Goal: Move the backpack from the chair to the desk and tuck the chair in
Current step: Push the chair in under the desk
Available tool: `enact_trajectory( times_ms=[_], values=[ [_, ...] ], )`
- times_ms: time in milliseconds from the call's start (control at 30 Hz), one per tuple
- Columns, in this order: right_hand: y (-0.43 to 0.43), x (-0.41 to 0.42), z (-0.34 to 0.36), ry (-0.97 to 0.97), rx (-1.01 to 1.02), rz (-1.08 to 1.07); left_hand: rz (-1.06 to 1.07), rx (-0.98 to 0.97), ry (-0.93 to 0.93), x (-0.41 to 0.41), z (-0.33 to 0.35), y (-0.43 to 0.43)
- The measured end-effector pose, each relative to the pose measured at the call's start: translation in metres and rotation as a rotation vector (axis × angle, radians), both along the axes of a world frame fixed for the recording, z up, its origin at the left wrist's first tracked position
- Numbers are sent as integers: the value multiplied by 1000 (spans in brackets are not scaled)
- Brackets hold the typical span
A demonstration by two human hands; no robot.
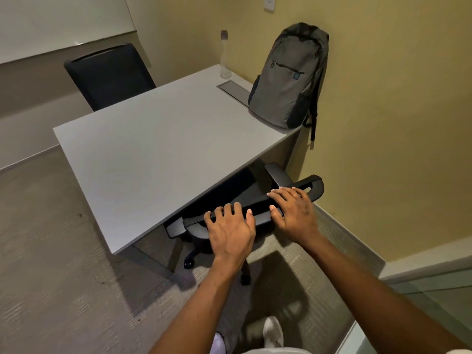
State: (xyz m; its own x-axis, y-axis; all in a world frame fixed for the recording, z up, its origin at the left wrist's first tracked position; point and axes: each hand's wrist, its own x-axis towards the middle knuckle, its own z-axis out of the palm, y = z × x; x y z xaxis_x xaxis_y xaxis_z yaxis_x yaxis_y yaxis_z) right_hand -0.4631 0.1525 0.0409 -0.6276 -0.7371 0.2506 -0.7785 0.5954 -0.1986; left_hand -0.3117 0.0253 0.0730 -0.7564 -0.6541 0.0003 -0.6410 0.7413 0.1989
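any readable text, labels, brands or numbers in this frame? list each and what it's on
No text reads in this view.
backpack: small teal patch on the front pocket, too small and blurred to read.
bottle: no legible label.
wall plate: plain, cut off by the top edge of the frame.
desk, near chair, far chair: no markings visible.

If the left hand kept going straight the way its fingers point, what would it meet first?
The left hand already rests on the chair back's top edge. Past that, probably the desk edge just ahead, though depth is hard to judge.
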Motion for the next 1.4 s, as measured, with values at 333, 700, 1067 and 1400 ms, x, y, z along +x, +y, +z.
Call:
enact_trajectory(
  times_ms=[333, 700, 1067, 1400],
  values=[
    [-2, -95, 19, -12, 97, 157, 69, 56, 31, -80, -5, 9],
    [-33, -164, 25, 15, 200, 233, 84, 1, -77, -137, -2, -8],
    [-81, -218, 18, 43, 204, 252, 119, -18, -103, -186, -3, -46],
    [-101, -272, 16, 67, 203, 291, 174, -89, -102, -232, -7, -51]
  ],
)
